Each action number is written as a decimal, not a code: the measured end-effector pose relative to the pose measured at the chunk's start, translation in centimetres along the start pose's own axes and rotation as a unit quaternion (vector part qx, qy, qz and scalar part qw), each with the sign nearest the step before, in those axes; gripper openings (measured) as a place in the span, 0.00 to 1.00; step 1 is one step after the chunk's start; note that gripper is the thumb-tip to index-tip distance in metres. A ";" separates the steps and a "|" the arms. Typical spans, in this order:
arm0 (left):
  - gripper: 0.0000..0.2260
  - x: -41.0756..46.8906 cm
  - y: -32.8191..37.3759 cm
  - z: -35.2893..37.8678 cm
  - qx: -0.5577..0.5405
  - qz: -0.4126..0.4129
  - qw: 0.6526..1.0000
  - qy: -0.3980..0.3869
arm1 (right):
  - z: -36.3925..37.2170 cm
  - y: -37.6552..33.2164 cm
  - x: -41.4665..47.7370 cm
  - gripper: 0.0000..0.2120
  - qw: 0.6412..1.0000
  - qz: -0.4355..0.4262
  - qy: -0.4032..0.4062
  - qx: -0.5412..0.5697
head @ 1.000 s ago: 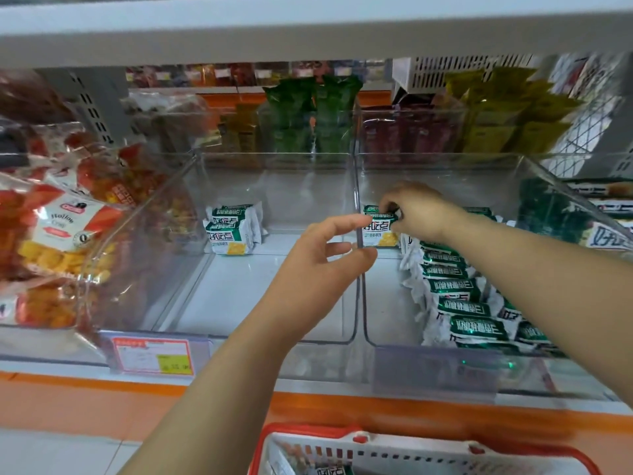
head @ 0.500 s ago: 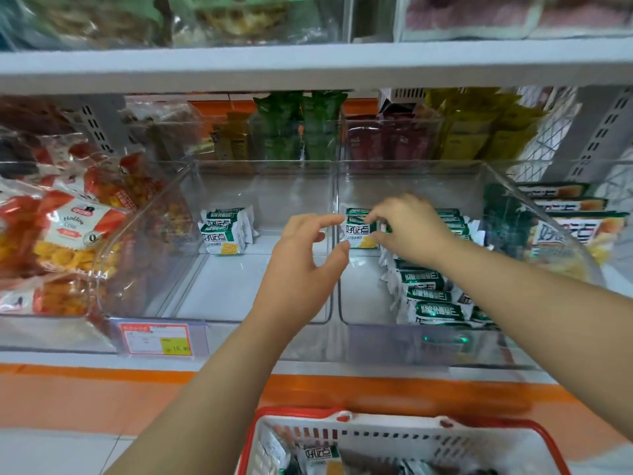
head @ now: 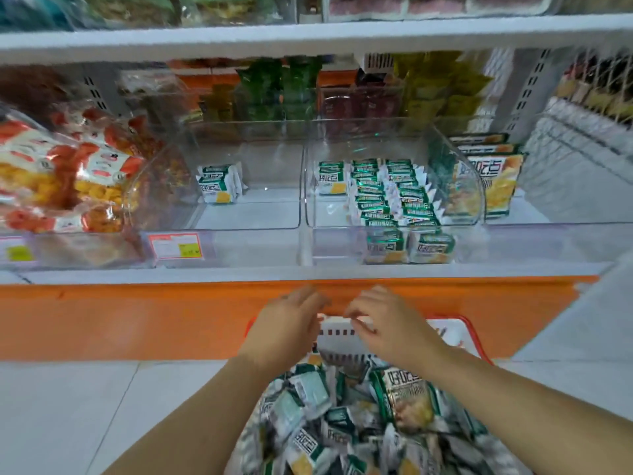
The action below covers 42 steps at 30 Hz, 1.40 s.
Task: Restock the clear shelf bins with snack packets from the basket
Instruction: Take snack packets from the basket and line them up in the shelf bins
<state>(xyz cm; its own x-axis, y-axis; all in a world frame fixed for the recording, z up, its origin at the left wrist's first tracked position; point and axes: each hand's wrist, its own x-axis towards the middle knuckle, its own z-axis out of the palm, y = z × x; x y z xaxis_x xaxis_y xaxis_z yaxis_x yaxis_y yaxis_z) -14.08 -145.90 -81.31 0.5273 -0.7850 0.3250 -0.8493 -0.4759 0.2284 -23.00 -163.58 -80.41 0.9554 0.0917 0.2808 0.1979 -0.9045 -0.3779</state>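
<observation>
Your left hand (head: 291, 323) and right hand (head: 387, 329) hover side by side over the far rim of the basket (head: 342, 342), each grip loose and empty. The snack packets (head: 308, 392) lie heaped below, nearer you, axes jumbled, equally near both hands. On the shelf (head: 308, 272) above, the left bin (head: 246, 214) has most room.

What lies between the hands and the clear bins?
Head view: an orange band and the white shelf edge, between left hand, right hand and clear bins.
</observation>
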 end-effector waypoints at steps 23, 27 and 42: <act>0.10 -0.8 -1.5 6.7 0.051 -0.066 0.854 -0.514 | 7.2 5.6 -2.0 0.15 0.897 0.177 -0.403 0.043; 0.09 2.3 -0.1 2.8 0.017 -0.108 0.870 -0.481 | 2.7 4.4 -1.5 0.19 0.913 0.163 -0.373 0.032; 0.18 -1.5 8.1 -8.5 -0.377 -0.236 0.887 -0.124 | -9.6 -4.3 -4.6 0.05 0.943 0.200 -0.101 0.248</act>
<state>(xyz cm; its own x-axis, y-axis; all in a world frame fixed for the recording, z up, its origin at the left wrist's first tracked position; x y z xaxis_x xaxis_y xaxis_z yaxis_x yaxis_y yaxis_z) -21.51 -145.16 -72.12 0.7187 -0.6765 -0.1606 -0.2282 -0.4476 0.8646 -30.36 -164.09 -71.65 0.9877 -0.0918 -0.1267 -0.1564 -0.5825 -0.7977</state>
